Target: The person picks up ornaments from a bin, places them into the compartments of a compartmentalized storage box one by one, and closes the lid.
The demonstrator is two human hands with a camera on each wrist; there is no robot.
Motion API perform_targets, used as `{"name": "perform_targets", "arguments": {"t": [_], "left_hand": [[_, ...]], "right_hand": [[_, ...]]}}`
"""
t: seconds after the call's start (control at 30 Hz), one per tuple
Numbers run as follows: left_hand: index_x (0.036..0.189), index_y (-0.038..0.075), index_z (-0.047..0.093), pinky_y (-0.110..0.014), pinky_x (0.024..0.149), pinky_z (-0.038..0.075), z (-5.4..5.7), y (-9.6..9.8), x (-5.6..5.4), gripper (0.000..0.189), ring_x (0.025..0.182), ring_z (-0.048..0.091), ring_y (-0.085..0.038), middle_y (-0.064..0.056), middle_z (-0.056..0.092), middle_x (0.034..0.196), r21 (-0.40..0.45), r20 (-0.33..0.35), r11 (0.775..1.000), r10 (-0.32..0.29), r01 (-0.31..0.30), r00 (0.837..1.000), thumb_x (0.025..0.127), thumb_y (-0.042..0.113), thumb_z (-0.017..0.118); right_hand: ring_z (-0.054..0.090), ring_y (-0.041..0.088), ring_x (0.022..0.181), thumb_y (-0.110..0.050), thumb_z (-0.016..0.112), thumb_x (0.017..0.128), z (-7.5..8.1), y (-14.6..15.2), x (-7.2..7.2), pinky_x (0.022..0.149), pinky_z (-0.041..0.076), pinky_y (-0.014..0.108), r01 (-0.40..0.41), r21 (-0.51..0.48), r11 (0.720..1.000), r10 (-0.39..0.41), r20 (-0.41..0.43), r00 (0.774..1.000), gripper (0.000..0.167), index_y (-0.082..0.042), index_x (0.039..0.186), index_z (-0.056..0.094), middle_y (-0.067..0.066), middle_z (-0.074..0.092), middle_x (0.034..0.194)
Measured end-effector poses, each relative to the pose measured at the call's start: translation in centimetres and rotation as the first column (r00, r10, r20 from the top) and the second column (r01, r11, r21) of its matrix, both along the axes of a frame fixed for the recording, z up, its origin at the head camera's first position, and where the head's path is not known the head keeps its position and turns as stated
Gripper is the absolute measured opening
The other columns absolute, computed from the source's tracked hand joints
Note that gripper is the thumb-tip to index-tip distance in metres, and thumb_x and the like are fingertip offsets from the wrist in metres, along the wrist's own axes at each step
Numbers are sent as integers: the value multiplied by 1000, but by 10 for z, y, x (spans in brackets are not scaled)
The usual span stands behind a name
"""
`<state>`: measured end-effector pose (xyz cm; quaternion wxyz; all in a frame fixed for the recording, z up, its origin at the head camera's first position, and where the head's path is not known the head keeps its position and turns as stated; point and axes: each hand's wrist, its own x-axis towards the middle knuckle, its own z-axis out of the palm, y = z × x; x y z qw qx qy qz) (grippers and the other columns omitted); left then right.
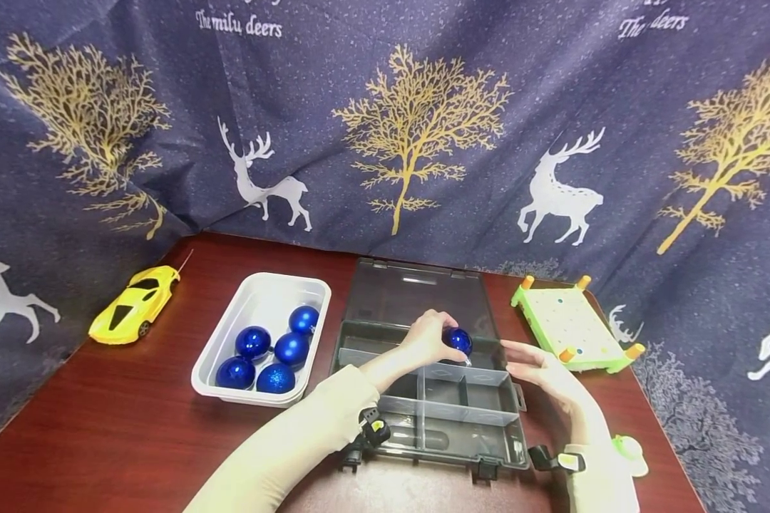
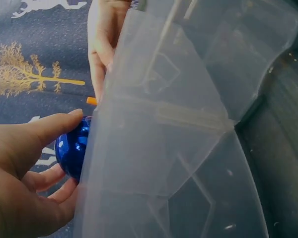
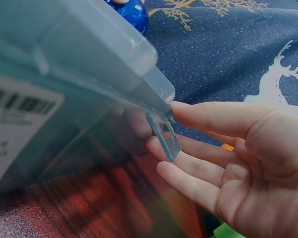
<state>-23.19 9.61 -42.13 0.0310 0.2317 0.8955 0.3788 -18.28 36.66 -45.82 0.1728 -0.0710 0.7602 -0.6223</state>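
hands [image 1: 427, 338] above table [image 1: 128, 413], deer backdrop [image 1: 321, 100]

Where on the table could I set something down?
Bare table lies between the yellow car and the white tub, and on toward the near left. It is crowded on the right, where the compartment box, right hand and green-framed toy sit close together.

Baubles [image 1: 291, 349] lie in a tub [image 1: 254, 308] between car [image 1: 133, 308] and case [image 1: 441, 390].
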Motion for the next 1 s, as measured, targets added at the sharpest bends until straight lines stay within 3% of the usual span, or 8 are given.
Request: {"name": "perform_targets", "arguments": {"t": [0.13, 0.23, 0.37, 0.53, 1.0], "left_hand": [[112, 7, 67, -33, 92, 47, 0, 3, 3, 58, 102, 60, -24, -8, 64, 107, -58, -30, 998, -14, 12, 999, 65, 33, 91], [112, 8, 67, -31, 91, 47, 2, 4, 6, 57, 101, 60, -24, -7, 64, 107, -106, -43, 994, -25, 20, 999, 67, 34, 90], [114, 7, 66, -31, 90, 47, 3, 7, 7, 58, 100, 60, -24, -8, 64, 108, -149, -41, 988, -34, 28, 999, 69, 36, 88], [113, 7, 65, -31, 88, 47, 4, 8, 7, 58, 99, 60, -25, -9, 63, 106, -180, -24, 983, -37, 32, 999, 70, 38, 87], [114, 8, 66, -31, 87, 48, 3, 7, 9, 51, 100, 61, -25, -10, 62, 109, -210, 5, 975, -72, 71, 997, 77, 38, 82]], "right_hand": [[60, 12, 119, -13, 55, 98, -1, 0, 1, 97, 48, 30, 7, -59, 998, -4, 58, 998, 56, -2, 149, 34, 7, 55, 141], [60, 11, 117, -11, 55, 98, -1, -2, 2, 96, 48, 27, 1, -32, 999, 0, 20, 1000, 56, 2, 148, 34, 14, 54, 141], [61, 4, 113, -10, 58, 96, 3, -2, 0, 92, 47, 18, 13, 87, 996, -5, -88, 996, 54, 7, 144, 39, 24, 53, 139], [60, 0, 112, -10, 58, 96, 4, -1, -1, 91, 46, 17, 17, 124, 992, -3, -110, 994, 54, 7, 144, 39, 32, 47, 140], [59, -3, 111, -9, 59, 95, 3, -2, -2, 90, 44, 14, 21, 156, 987, 1, -136, 991, 54, 8, 143, 39, 36, 45, 139]]}}
